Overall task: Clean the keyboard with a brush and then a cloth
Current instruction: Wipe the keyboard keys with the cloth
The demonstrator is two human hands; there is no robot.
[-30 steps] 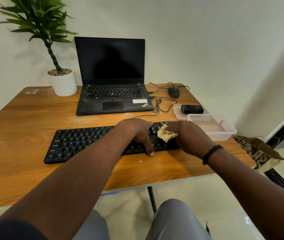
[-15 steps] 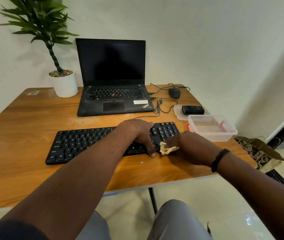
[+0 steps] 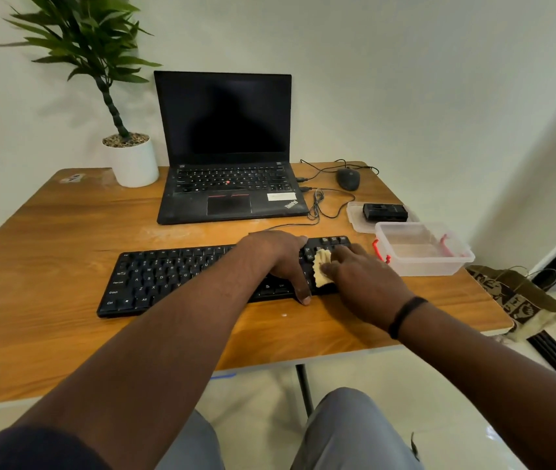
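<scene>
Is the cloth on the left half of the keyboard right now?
No, the right hand presses the yellow cloth onto the right end of the keyboard, near the plastic container.

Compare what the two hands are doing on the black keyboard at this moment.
The right hand presses a crumpled yellow cloth onto the number-pad end of the keyboard; the left hand holds nothing. The left hand lies flat over the keys with its thumb reaching down to the front edge, bracing the board, while the right hand's fingers bear on the cloth. Both rest on the keyboard's right half.
</scene>
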